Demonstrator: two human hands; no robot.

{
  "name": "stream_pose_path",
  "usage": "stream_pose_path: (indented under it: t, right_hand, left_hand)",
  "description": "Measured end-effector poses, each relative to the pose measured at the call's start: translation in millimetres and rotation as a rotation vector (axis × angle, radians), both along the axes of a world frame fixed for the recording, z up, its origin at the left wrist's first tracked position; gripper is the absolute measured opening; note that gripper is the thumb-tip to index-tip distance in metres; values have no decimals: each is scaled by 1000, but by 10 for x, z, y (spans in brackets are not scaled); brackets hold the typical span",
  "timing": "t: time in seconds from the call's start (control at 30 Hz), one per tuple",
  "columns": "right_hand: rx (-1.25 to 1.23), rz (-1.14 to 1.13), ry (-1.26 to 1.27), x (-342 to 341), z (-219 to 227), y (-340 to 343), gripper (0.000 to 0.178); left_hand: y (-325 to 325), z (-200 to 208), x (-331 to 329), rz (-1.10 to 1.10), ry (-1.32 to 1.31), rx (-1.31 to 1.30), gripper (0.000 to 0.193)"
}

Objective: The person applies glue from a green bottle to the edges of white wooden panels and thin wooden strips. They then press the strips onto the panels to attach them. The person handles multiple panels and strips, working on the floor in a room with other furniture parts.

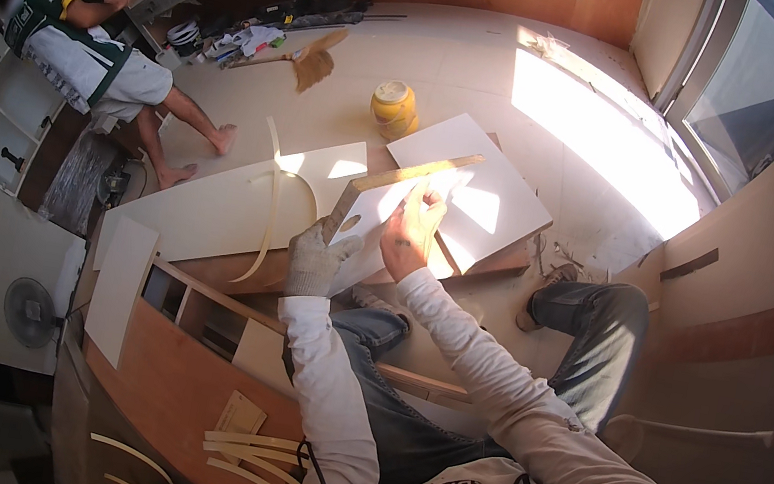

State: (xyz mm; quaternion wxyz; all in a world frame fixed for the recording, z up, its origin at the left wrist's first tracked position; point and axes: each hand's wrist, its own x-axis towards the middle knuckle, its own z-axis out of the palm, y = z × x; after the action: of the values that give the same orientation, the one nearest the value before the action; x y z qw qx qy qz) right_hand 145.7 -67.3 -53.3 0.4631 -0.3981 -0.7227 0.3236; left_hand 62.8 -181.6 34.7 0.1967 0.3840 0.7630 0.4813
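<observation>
White-faced, holed board point(375, 212) is gripped by the knit-gloved left hand point(317, 259), bare right hand point(410, 233) pinched narrow before it.

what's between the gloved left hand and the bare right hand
The held white board spans that stretch, as the head view shows.

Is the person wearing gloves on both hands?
No, the left hand wears a pale glove, while the right hand is bare.
</observation>
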Motion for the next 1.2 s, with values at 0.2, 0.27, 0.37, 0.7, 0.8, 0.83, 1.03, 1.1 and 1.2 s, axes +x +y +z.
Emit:
stream_pose_path:
  t: [0.2, 0.27, 0.37, 0.7, 0.8, 0.83, 1.03, 1.1, 1.2]
  right_hand:
    - [60, 40, 17, 11, 99, -99, 74]
    - [77, 64, 29, 34, 152, -125, 74]
    - [90, 76, 51, 51, 257, -189, 73]
    - [245, 263, 6, 207, 559, -321, 79]
    - [380, 355, -58, 338, 945, -515, 82]
    - [439, 363, -51, 459, 1074, -467, 83]
    - [852, 299, -309, 719, 1444, -69, 82]
    - [987, 300, -558, 765, 1579, 35, 67]
    - [1140, 292, -779, 753, 1691, 120, 46]
  left_hand:
    - [-16, 144, 59, 38, 27, -90, 49]
    - [-25, 80, 60, 35, -48, 20, 49]
    - [-20, 11, -7, 43, 97, -42, 49]
    - [62, -68, -45, 24, 133, -60, 45]
    - [-57, 65, -28, 33, 120, -111, 50]
    - [61, 73, 4, 27, 59, -157, 51]
    - [103, 45, 62, -6, 254, -189, 44]
    - [138, 95, 90, -27, 305, -227, 42]
    - [180, 121, 126, -9, 357, -244, 41]
